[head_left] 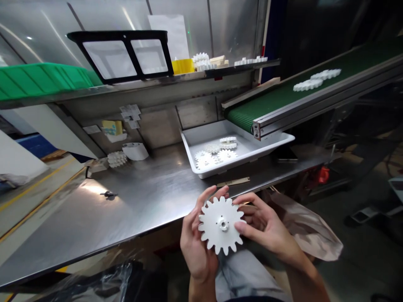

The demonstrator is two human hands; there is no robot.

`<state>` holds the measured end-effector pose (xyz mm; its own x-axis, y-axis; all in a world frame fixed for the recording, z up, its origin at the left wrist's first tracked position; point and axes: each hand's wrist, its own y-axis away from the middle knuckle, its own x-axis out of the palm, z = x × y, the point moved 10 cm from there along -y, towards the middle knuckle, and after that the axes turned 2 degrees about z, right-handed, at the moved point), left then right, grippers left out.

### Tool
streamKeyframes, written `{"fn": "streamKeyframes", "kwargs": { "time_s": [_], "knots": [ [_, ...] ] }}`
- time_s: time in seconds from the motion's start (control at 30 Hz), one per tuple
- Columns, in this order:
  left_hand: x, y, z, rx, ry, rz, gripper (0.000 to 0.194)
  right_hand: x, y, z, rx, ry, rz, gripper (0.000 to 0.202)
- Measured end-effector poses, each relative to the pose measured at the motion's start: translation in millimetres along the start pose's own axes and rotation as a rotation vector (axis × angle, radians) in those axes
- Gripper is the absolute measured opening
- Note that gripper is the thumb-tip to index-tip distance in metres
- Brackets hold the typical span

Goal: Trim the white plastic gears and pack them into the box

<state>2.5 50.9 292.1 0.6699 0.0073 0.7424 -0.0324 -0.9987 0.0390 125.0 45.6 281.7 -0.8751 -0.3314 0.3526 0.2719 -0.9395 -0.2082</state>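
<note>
Between my two hands is a white plastic gear [217, 237] with rounded teeth and a small raised hub with a hole, its face turned up toward me. My left hand [197, 247] supports the gear along its left edge, with the fingers partly behind it. On the other side, my right hand [262, 222] pinches the rim, thumb on the face and fingers behind. The gear is held in front of the metal table's near edge, above my lap. Beyond it, a white tray [201, 173] holds several similar white gears [226, 156].
A green conveyor belt [270, 102] slopes down to the tray, carrying white gears [315, 80]. On the steel table [141, 197] are a flat strip [234, 182], a small dark tool [108, 194] and stacked gears [117, 159]. The shelf above bears a green bin [44, 82] and a black frame [126, 56].
</note>
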Motion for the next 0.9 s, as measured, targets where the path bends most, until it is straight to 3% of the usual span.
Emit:
{"fn": "streamKeyframes", "kwargs": {
  "time_s": [0.2,0.37,0.5,0.63,0.73,0.9],
  "knots": [
    [4.3,-3.0,-3.8,0.166,0.157,0.024,0.060,11.6,-0.7,6.4,-0.046,-0.066,-0.091,0.036],
    [-1.3,-0.7,3.4,0.117,0.177,-0.041,0.053,21.0,3.8,7.5,-0.007,0.072,-0.127,0.039],
    [-2.1,0.0,0.2,0.080,0.184,-0.010,0.049,12.3,10.2,19.0,-0.037,0.242,-0.133,0.025],
    [3.9,2.1,-5.0,0.034,0.127,0.035,0.048,-8.7,19.0,46.4,-0.243,0.366,-0.220,0.008],
    [4.8,4.5,-7.6,0.011,0.093,0.040,0.050,-11.1,22.0,56.3,-0.314,0.406,-0.175,0.007],
    [-8.3,7.4,-4.3,-0.045,0.040,-0.004,0.047,0.0,24.5,59.8,-0.344,0.482,-0.042,0.021]
  ]
}}
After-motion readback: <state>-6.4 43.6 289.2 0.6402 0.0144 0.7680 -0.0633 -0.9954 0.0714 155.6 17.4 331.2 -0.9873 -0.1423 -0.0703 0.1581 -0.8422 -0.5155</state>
